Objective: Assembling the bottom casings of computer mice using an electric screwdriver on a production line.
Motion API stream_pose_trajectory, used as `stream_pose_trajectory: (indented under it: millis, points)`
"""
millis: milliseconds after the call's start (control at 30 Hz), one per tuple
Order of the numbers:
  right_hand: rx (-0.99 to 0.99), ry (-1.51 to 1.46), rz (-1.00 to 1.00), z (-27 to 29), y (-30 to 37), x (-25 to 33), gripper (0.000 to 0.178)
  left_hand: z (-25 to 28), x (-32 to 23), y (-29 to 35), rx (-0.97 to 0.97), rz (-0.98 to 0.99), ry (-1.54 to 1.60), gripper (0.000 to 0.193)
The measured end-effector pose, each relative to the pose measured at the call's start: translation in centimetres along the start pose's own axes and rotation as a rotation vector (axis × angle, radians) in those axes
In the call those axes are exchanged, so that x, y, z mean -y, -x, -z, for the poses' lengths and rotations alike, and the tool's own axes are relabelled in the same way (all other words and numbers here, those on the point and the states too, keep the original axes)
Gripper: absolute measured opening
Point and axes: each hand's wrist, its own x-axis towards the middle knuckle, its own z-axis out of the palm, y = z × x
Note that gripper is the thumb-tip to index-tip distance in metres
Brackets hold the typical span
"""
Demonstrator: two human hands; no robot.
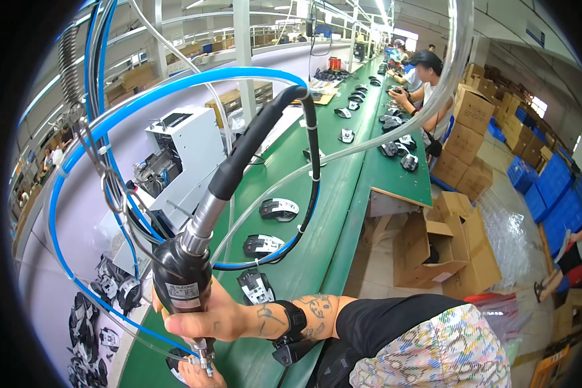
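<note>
My right hand is wrapped round a black power screwdriver with a silver collar, held upright with its metal tip down. From its top a black sleeve and a blue hose loop away. At the lower edge my left hand is close beside the tip, its fingers curled against a black-and-white computer mouse, partly hidden and cut off by the frame. More black-and-white mice lie just beyond on the green belt: one mouse by my right wrist, another mouse and a third mouse further along.
A white machine stands left of the green conveyor belt. Several mouse shells are piled at left. Clear tubing crosses overhead. A co-worker handles a part further up. Cardboard boxes and blue crates stand right.
</note>
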Motion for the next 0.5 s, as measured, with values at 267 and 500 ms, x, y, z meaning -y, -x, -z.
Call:
stream_pose_trajectory:
  millis: [267, 500]
  points:
    - [-0.006, 0.021, -0.016, 0.0, 0.1, 0.6, 0.02, 0.8, -1.7, -1.1, 0.156, 0.333, 0.165, 0.05]
    - [-0.045, 0.135, 0.01, 1.1, -0.1, 0.5, 0.025, -2.6, 1.6, 2.4, 0.142, 0.461, -0.209, 0.065]
